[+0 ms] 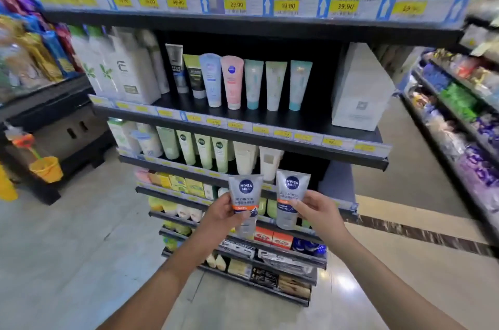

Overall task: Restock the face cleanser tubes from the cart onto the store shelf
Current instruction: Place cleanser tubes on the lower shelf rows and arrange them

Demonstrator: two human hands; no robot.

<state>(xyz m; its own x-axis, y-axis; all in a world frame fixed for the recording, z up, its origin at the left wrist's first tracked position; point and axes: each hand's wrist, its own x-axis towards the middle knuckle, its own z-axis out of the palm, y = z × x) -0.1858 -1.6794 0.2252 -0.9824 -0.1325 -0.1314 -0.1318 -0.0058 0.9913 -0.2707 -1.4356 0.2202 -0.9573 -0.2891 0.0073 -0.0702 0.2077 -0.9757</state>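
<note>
Tubes in hand, two of them, both out in front of the black metal shelf unit [270, 29], level with its lower tiers, touching no shelf. Left grey plastic tube with round blue logo [245, 190] gripped at its lower half by left hand [225, 212], fingers wrapped round it. Right grey plastic tube with same logo [291, 194] pinched at mid-body by right hand [320, 211], thumb on the front. Both upright, crimped end up, side by side, narrow gap between.

Open room: bare black board [321, 111] on the second tier, between the teal-capped pale tube [300, 85] and the tall white carton [360, 87]. Row of standing tubes left of that gap, pink tube [232, 81] and light-blue tube [211, 78] among them. Tier below dark and bare just behind the right tube, right of the cream-white tubes [270, 161]. Yellow price tags [235, 4] along the front edges.

Around: pale glossy tiled floor [81, 248], dark striped band [421, 234] across it at right, yellow bucket [47, 169] far left, side aisle rack of packets [459, 119] at right, open floor between rack and shelf unit.
</note>
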